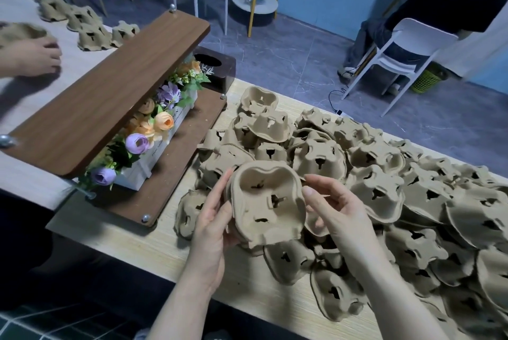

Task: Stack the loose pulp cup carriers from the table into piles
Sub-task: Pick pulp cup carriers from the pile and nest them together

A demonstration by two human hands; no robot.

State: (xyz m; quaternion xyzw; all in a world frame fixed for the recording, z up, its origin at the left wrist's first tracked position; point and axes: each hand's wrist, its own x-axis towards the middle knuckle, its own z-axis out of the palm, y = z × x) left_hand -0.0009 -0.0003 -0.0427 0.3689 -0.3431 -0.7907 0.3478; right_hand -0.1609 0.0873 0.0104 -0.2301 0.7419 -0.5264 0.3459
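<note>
A small nested stack of brown pulp cup carriers [268, 202] is held up above the table, hollow side facing me. My left hand [213, 218] grips its left edge and underside. My right hand [334, 202] hovers at the stack's right edge with fingers curled and apart, thumb near the rim; whether it touches is unclear. A big heap of loose carriers [384, 188] covers the light wooden table [170, 251] beneath and to the right.
A dark wooden two-tier shelf [110, 86] with artificial flowers [154, 130] stands left of the heap. Another person's hand [30, 56] rests on carriers at a far-left table, with small carrier piles [90, 29] beyond. White chairs [406, 45] stand on the floor behind.
</note>
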